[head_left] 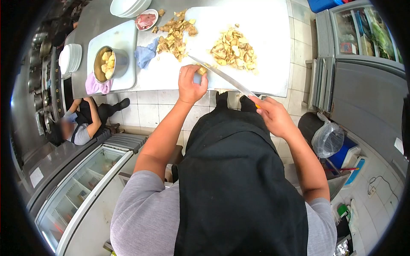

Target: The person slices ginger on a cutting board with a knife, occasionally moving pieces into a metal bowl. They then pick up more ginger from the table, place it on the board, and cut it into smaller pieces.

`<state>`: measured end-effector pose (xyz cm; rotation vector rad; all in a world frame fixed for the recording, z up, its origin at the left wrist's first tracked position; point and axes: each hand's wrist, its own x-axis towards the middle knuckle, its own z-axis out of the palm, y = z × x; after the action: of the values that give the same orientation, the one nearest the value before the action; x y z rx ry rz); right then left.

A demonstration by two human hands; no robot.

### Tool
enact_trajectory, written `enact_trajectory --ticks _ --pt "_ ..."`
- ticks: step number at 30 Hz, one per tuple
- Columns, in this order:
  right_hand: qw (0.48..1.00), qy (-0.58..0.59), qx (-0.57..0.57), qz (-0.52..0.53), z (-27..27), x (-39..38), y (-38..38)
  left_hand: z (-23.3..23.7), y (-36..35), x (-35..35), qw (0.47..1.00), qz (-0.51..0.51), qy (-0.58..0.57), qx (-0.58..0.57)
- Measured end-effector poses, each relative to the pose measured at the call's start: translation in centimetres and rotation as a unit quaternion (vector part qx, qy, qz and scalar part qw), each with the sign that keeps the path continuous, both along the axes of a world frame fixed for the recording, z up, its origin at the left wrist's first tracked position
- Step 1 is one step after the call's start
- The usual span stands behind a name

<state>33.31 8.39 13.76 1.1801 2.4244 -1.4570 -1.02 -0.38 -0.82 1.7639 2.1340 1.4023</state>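
My left hand is closed, fingertips and thumb pinching a yellow piece of ginger near the front edge of the white cutting board. My right hand grips a long kitchen knife by its handle, of which a bit of yellow shows. The blade slants up and left, passing right beside the ginger piece; whether it touches cannot be told. Beyond the blade lies a pile of ginger slices. Brown peelings and scraps are heaped farther left.
On the left, a metal pot with yellow chunks stands on another board. Blue cloth, pink cloth, a bowl of meat and stacked white dishes are around it. A co-worker is at the left; a fridge stands right.
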Motion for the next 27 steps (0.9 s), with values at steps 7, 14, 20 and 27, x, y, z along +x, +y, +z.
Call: enact_trajectory --ticks 7,14,20,27 --pt "0.999 -0.024 0.023 0.035 2.6 1.8 0.8 -0.3 -0.2 0.0 0.999 -0.002 -0.041 0.007" --pt "0.998 -0.021 0.018 0.052 1.6 0.4 1.6 0.0 -0.2 -0.1 1.000 0.000 -0.021 0.002" --pt "0.999 0.037 -0.021 -0.003 -2.2 -2.1 0.5 0.0 -0.2 -0.2 1.000 0.000 -0.028 0.003" --pt "1.000 -0.015 -0.014 0.010 0.7 2.5 -1.7 -0.1 -0.6 -0.1 1.000 0.000 -0.005 -0.003"
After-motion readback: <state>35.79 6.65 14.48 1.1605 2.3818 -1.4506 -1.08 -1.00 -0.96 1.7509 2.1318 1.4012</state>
